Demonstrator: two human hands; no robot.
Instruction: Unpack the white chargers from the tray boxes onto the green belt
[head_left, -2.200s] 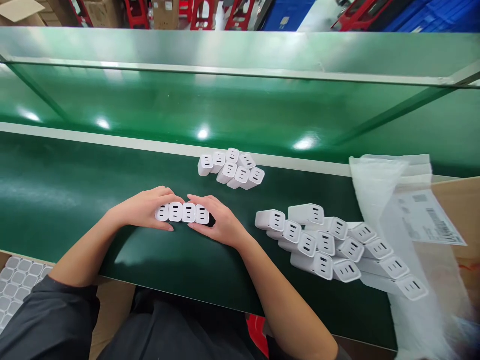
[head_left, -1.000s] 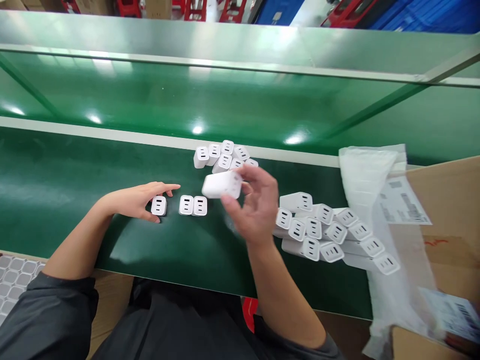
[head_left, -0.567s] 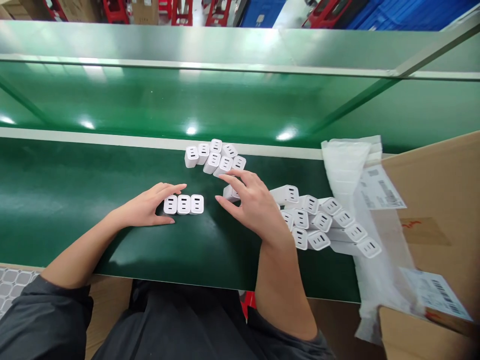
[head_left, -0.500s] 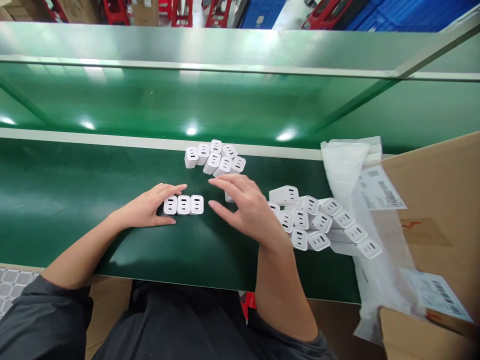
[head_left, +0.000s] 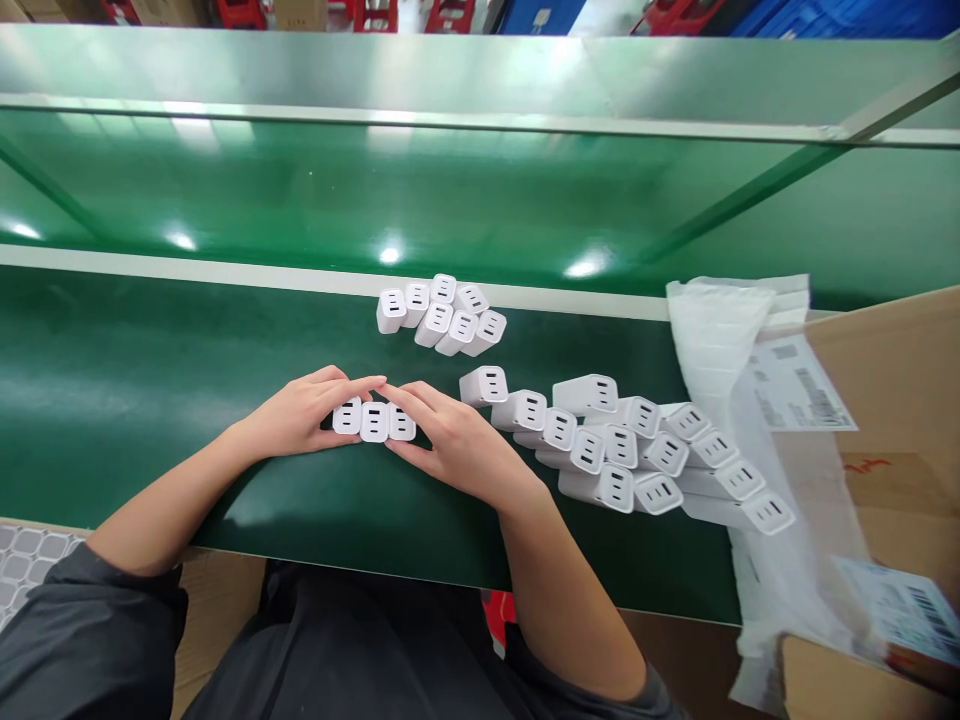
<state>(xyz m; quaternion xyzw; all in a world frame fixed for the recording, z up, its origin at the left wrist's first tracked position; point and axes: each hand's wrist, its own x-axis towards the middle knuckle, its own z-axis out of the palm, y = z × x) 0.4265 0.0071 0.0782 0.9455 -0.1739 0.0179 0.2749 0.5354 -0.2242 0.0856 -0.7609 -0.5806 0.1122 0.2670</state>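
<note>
Three white USB chargers [head_left: 374, 422] stand side by side in a short row on the green work surface, their port faces up. The middle one sits slightly nearer to me than the outer two. My left hand [head_left: 300, 412] grips the left end of the row, fingers along the far side and thumb along the near side. At the other end, my right hand [head_left: 459, 442] holds the right charger in the same way. Both index fingertips meet behind the middle charger.
Behind my hands stands a small group of white chargers [head_left: 435, 323]. A larger leaning cluster of chargers [head_left: 619, 445] lies to the right, beside white plastic wrap [head_left: 709, 330] and a cardboard box [head_left: 911, 370]. A raised green ledge [head_left: 480, 190] runs along the back.
My right hand has moved left from beside the row and closed on its right end. The middle charger has shifted slightly toward me. The view has moved a little.
</note>
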